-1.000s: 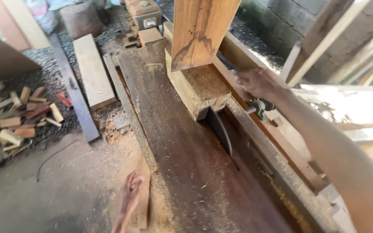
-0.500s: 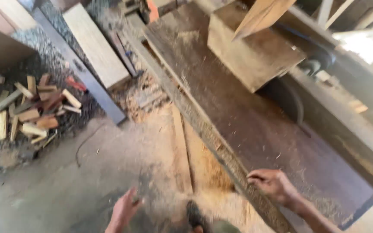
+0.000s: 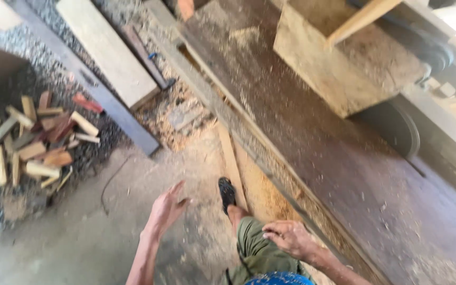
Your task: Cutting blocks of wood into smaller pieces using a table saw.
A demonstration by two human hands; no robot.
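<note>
Both hands empty: left hand spread wide, right hand loosely curled beside the surface. Exposed saw blade nearby; a stumble could bring contact.

My arms are bare — no sleeves, no gloves, no watch or rings on my left hand or right hand. I wear olive-green trousers and a dark sandal at 12 o'clock from the knee — a blue patterned cloth at 6.
</note>
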